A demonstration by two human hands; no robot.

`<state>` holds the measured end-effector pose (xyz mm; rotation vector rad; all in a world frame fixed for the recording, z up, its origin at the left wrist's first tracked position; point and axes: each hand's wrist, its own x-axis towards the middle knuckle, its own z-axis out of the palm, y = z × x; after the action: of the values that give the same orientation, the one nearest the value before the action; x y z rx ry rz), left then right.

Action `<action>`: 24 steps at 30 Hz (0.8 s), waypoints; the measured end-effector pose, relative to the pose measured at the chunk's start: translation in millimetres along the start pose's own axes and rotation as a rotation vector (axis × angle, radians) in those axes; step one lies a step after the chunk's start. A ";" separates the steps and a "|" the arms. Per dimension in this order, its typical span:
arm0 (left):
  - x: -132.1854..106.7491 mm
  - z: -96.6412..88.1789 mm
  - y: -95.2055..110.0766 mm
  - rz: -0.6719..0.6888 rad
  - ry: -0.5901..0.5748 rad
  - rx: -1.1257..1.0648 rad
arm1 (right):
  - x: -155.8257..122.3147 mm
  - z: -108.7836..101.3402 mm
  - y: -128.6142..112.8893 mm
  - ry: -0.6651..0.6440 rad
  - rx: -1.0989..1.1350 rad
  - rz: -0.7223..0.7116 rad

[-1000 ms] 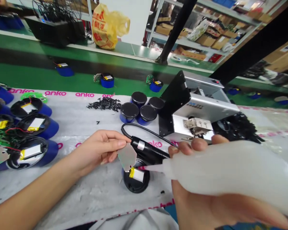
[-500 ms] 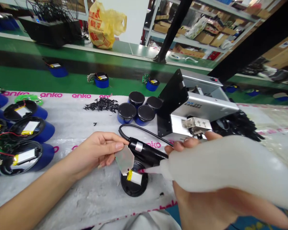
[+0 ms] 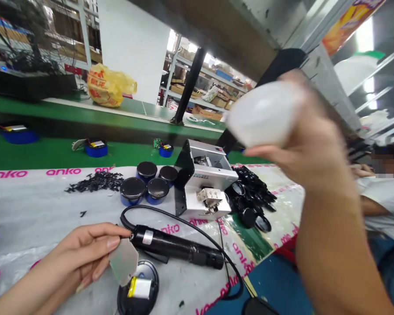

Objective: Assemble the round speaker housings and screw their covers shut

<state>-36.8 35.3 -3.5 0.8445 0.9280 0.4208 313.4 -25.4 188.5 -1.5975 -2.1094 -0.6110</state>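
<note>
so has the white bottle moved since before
Yes: in the view, the white bottle has gone up, from lower right of the silver machine to its upper right.

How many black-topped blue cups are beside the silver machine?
4: rear left cup, rear right cup, front left cup, front right cup, beside the silver machine. Any behind it would be hidden.

I watch through a single camera worn on the person's head, looking from the near side of the desk (image 3: 52, 214) forward and down across it. The right hand (image 3: 310, 135) sits close to my lens, with its forearm covering much of the right side; the left hand (image 3: 88, 251) is lower in frame. The desk's near edge slants up rightward, and past its far edge I see a storage rack (image 3: 171, 72), with a ceiling light (image 3: 365, 35) at upper right.
</note>
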 end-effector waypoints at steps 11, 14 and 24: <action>-2.6 8.5 -8.5 0.069 -0.083 -0.013 | -14.0 47.3 -15.9 -0.123 -0.024 -0.064; -10.0 18.8 -4.2 0.093 -0.129 0.003 | -44.4 51.5 -93.0 0.081 0.083 -0.098; -18.5 24.8 -3.9 0.205 -0.139 0.072 | -103.8 116.6 -203.6 -0.072 0.124 -0.020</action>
<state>-26.5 9.8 11.2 1.0265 0.7341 0.5017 134.7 -88.4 15.5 -1.5527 -2.1726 -0.4257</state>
